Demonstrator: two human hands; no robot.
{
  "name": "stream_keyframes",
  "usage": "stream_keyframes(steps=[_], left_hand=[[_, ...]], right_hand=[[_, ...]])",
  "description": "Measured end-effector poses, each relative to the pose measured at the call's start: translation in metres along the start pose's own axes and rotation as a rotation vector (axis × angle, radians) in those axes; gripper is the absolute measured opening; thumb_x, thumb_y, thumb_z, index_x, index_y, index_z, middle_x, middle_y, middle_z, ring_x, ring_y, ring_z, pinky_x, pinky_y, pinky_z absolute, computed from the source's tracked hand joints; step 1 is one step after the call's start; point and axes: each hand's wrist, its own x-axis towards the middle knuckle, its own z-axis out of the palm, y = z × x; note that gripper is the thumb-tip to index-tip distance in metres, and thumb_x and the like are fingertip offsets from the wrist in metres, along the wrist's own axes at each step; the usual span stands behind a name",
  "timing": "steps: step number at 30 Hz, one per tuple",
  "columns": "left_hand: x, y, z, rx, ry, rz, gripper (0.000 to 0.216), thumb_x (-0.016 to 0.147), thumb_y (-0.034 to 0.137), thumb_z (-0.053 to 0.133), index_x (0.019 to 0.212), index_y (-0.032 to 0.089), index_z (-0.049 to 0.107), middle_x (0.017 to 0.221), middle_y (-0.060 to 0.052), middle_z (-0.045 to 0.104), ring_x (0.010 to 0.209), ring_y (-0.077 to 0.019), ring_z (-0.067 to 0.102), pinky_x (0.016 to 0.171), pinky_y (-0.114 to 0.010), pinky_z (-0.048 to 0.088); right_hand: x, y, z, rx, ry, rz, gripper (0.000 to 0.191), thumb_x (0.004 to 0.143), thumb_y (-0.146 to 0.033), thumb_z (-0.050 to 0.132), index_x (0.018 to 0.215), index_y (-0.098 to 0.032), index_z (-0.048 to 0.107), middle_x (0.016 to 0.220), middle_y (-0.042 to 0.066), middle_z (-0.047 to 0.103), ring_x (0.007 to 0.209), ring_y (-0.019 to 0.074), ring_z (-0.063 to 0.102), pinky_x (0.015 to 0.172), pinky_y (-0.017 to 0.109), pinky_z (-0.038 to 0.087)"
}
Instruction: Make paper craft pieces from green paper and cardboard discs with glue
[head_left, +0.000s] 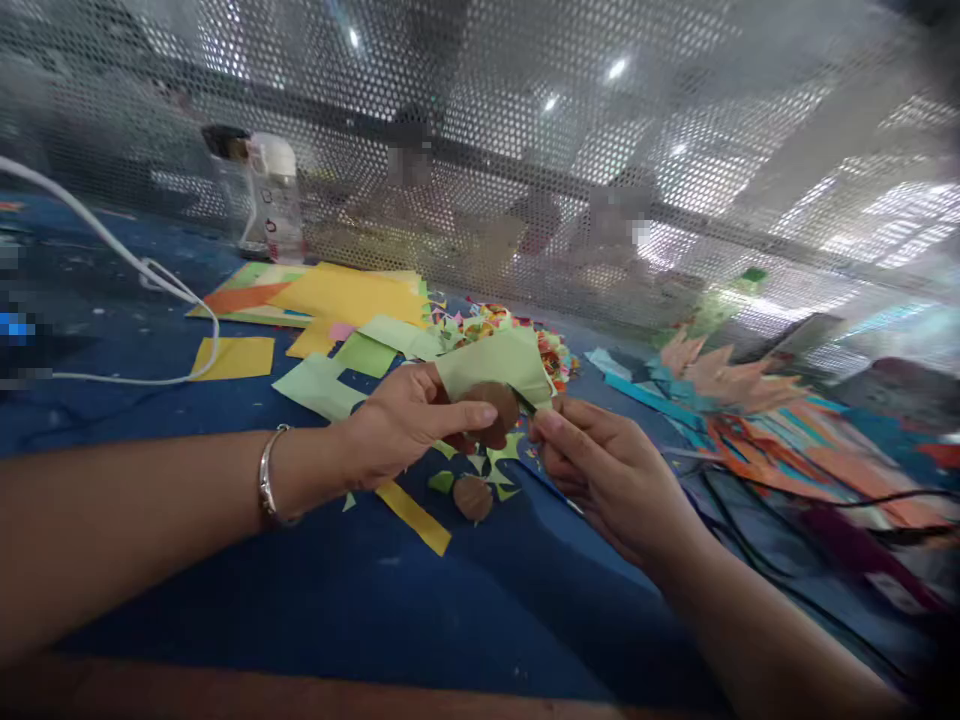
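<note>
My left hand (409,420) is closed, thumb on top, on a sheet of pale green paper (495,358) with a round brown disc (499,408) laid against it. At the sheet's right edge my right hand (592,455) is pinched shut. A thin dark sliver shows at its fingertips; what it belongs to is hidden by the fingers. On the table below lies a second brown disc (472,497), among green paper scraps (499,465). A yellow paper strip (415,518) rests left of it, and a thin blue stick-like thing (553,490) lies under my right hand.
Yellow sheets (352,293) and green pieces (367,353) lie behind my left hand, beside a heap of colourful clippings (555,355). Bottles (281,200) stand before a perforated screen (480,120). A white cable (172,285) crosses left; orange paper strips (817,440) and dark cables (750,540) lie right.
</note>
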Motion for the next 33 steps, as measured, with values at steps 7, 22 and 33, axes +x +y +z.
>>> stream_keyframes(steps=[7,22,33], left_hand=[[0.0002,-0.0021,-0.0019,0.015,0.018,-0.010,0.018,0.073,0.024,0.078,0.082,0.011,0.071,0.072,-0.005,0.073,0.067,-0.0134,0.065,0.057,-0.022,0.043],[0.0009,-0.0036,-0.0061,0.078,0.048,-0.019,0.021,0.073,0.027,0.077,0.087,0.011,0.072,0.072,-0.003,0.069,0.065,-0.0111,0.061,0.053,-0.022,0.035],[0.0011,-0.0059,-0.0090,0.085,0.028,-0.041,0.022,0.072,0.030,0.078,0.086,0.013,0.074,0.070,-0.003,0.069,0.063,-0.0096,0.059,0.055,-0.022,0.036]], right_hand=[[-0.0007,0.0061,-0.0021,0.002,0.000,-0.027,0.041,0.086,-0.054,0.066,0.072,-0.019,0.049,0.051,-0.010,0.027,0.044,0.0044,0.018,0.040,0.021,0.013],[0.0004,0.0044,-0.0026,-0.040,-0.006,-0.054,0.040,0.087,-0.053,0.064,0.072,-0.019,0.051,0.051,-0.010,0.029,0.043,0.0049,0.019,0.039,0.021,0.012],[-0.0023,0.0051,-0.0050,-0.063,-0.026,-0.064,0.040,0.089,-0.053,0.063,0.073,-0.018,0.052,0.052,-0.009,0.031,0.044,0.0045,0.021,0.039,0.021,0.013]])
